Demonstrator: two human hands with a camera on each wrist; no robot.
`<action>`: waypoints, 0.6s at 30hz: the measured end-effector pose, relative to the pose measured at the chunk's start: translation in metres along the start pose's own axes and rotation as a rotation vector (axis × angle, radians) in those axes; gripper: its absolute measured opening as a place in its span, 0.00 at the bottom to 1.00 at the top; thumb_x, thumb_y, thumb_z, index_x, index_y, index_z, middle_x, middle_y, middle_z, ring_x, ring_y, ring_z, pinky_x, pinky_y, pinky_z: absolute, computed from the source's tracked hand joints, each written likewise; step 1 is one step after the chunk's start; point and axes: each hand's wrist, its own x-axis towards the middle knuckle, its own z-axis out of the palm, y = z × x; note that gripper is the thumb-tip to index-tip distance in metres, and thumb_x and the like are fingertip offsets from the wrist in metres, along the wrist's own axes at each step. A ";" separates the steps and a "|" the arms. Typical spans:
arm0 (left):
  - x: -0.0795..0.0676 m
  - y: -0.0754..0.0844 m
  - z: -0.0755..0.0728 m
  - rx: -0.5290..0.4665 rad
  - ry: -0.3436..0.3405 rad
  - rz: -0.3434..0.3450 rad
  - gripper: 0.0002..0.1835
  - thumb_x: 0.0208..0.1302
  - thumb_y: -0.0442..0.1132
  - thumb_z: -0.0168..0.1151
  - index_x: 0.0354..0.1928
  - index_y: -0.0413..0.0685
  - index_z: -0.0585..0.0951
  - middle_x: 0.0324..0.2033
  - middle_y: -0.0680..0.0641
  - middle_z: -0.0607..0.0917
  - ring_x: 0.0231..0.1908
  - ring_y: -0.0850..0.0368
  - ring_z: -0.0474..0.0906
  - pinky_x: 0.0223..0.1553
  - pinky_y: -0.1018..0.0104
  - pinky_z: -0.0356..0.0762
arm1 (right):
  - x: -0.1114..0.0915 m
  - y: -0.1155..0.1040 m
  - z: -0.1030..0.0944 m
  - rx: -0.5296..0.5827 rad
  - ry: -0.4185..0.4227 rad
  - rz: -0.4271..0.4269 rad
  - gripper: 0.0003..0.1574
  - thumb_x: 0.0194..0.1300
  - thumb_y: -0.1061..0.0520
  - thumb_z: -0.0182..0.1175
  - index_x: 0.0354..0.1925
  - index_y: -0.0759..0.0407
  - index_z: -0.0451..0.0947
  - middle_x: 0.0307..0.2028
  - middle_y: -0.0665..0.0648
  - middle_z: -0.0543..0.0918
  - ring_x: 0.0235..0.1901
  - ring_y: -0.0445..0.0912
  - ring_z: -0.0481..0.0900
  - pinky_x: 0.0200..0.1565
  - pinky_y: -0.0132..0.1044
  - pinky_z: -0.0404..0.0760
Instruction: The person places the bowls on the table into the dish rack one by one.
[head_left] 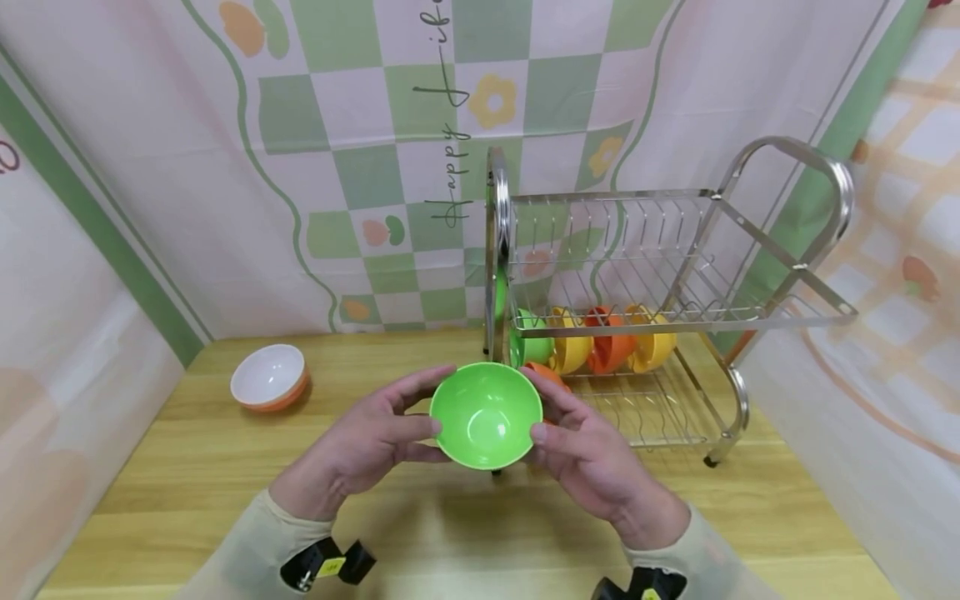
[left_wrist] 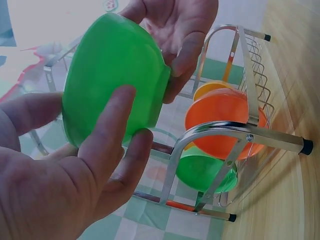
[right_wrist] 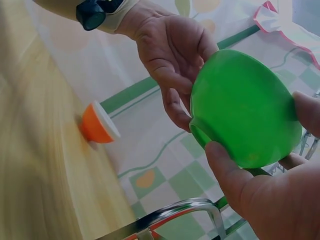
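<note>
the left hand [head_left: 367,442] and right hand [head_left: 588,454] grip a green bowl [head_left: 486,417]; a white-lined orange bowl [head_left: 270,377] sits far left, a rack [head_left: 690,326] right, holding what look like more bowls [head_left: 612,354].

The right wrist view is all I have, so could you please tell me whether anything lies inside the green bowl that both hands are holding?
Observer: Nothing shows in the green bowl; the head view looks onto its bare inside.
Operator: Thank you; how many tiers does the metal rack have?
Observer: Two, one above the other, in the head view.
Operator: Do any bowls stand on it?
Observer: Yes, the lower tier carries several, among them a red-orange bowl between two yellow bowls.
</note>
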 end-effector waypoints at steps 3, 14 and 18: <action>0.002 -0.001 -0.002 0.014 0.011 0.009 0.36 0.68 0.30 0.58 0.76 0.41 0.58 0.70 0.33 0.59 0.55 0.40 0.76 0.51 0.42 0.80 | -0.002 -0.003 -0.003 0.017 -0.001 -0.005 0.39 0.71 0.69 0.51 0.76 0.52 0.59 0.70 0.59 0.61 0.62 0.55 0.69 0.60 0.47 0.75; 0.009 -0.004 -0.014 0.101 0.117 0.015 0.33 0.75 0.46 0.56 0.77 0.52 0.59 0.72 0.43 0.60 0.66 0.39 0.64 0.60 0.42 0.72 | -0.013 -0.018 -0.020 0.024 -0.014 -0.058 0.38 0.73 0.71 0.44 0.77 0.53 0.56 0.70 0.59 0.61 0.63 0.55 0.68 0.61 0.52 0.73; 0.014 -0.008 -0.019 0.120 0.137 0.035 0.35 0.74 0.44 0.58 0.78 0.58 0.57 0.75 0.47 0.55 0.68 0.39 0.61 0.60 0.42 0.72 | -0.022 -0.024 -0.031 0.026 -0.012 -0.081 0.38 0.74 0.71 0.42 0.77 0.51 0.55 0.72 0.56 0.60 0.64 0.54 0.67 0.61 0.50 0.73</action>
